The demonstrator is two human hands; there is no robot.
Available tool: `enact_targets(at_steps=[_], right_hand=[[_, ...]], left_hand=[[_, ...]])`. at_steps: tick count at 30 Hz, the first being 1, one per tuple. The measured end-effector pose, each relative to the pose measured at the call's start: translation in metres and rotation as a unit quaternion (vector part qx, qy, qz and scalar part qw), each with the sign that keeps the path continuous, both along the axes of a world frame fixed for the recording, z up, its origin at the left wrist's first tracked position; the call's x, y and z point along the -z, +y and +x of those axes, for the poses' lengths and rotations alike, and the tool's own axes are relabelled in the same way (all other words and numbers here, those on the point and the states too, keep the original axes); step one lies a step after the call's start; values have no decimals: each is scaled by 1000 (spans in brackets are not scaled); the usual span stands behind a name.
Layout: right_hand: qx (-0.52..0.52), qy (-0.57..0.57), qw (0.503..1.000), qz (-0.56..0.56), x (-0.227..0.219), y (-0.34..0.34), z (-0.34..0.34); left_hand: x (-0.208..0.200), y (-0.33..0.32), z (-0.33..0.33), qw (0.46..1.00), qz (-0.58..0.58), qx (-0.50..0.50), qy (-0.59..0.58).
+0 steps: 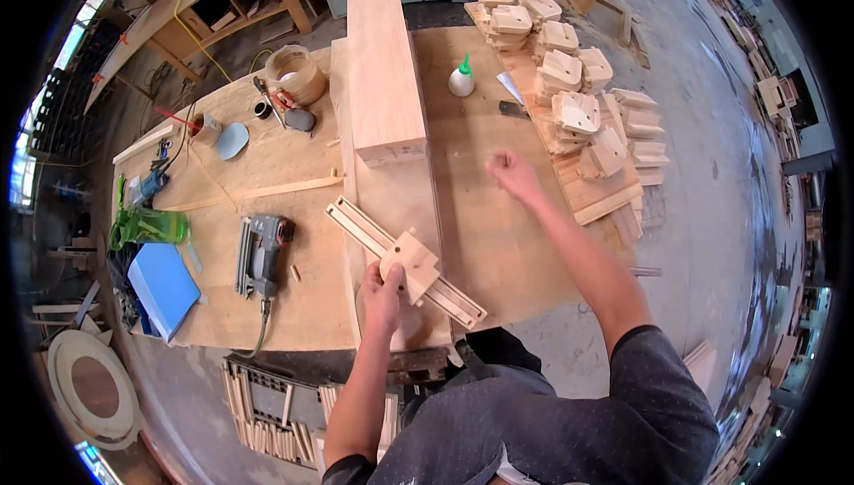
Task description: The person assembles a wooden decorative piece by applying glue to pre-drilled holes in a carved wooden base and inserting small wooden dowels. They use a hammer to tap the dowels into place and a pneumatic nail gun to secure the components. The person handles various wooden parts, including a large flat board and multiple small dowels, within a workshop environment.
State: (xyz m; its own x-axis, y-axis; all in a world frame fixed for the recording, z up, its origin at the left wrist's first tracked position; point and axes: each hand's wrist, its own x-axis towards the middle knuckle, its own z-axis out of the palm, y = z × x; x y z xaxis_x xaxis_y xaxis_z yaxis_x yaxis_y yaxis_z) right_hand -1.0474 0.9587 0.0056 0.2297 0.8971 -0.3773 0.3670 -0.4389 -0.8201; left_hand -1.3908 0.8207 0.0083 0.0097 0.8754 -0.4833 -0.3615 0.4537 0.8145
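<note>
1. Gripping a slotted wooden rail with a notched crosspiece [418, 259] in the left hand [382, 294], just short of the near end of the long rectangular wooden block [385, 67].
2. Pressing the left thumb flat on the crosspiece's upper face, with the other fingers mostly hidden beneath — clamped on the piece at its left edge.
3. Slanting the rail from near the block's left near corner across to the lower right, toward the body; cannot tell whether touching the flat board [405, 196] under the block or lifted off it.
4. Holding the right hand [510, 173] out to the right of the block, well apart from the rail, over the plywood benchtop [511, 262].
5. Curling the right fingers inward — cannot tell whether fully together or around something small.
6. Showing, right of the block, a white squeeze bottle with a green nozzle [461, 83], and farther right, stacks of shaped wooden parts [569, 111].
7. Showing, left of the block's near end, a pneumatic nailer [265, 254] with a loose dowel [295, 272] just beside it.
</note>
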Motion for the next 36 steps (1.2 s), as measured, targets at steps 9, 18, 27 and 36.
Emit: enact_targets(at_steps=[9, 18, 27, 36], right_hand=[[41, -202, 964, 168, 50, 180, -2], [46, -143, 977, 150, 64, 181, -2], [-21, 170, 984, 53, 13, 8, 25], [-67, 100, 993, -18, -125, -105, 44]], left_hand=[[-15, -5, -1, 982, -19, 18, 187], [1, 0, 16, 996, -1, -86, 33], [8, 51, 56, 989, 21, -127, -69], [-38, 50, 64, 979, 14, -86, -184]])
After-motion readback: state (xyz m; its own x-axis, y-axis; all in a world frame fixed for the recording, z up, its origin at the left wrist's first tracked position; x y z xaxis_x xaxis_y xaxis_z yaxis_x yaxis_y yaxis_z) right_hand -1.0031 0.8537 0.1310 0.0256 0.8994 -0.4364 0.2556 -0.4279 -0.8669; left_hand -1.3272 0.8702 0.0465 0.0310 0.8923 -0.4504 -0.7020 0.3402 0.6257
